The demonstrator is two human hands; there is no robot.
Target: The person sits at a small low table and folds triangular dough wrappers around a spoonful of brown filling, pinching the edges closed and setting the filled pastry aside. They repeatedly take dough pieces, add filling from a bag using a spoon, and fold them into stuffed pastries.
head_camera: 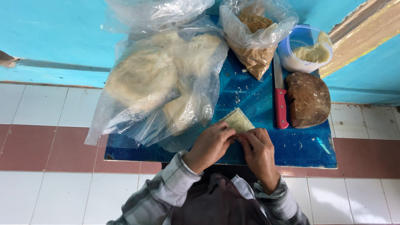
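A pale, thin square of dough (238, 120) lies on the blue table top (310, 146) near its front edge. My left hand (209, 145) and my right hand (259, 151) both pinch the near corner of this dough piece, fingertips meeting there. The far part of the dough lies flat and visible, while the near part is hidden under my fingers.
A large clear plastic bag of flat dough rounds (160, 79) covers the table's left half. Behind sit a bag of brown crumbly filling (255, 39) and a plastic tub of pale paste (307, 52). A red-handled knife (281, 93) lies beside a dark round wooden block (308, 99). Tiled floor surrounds the table.
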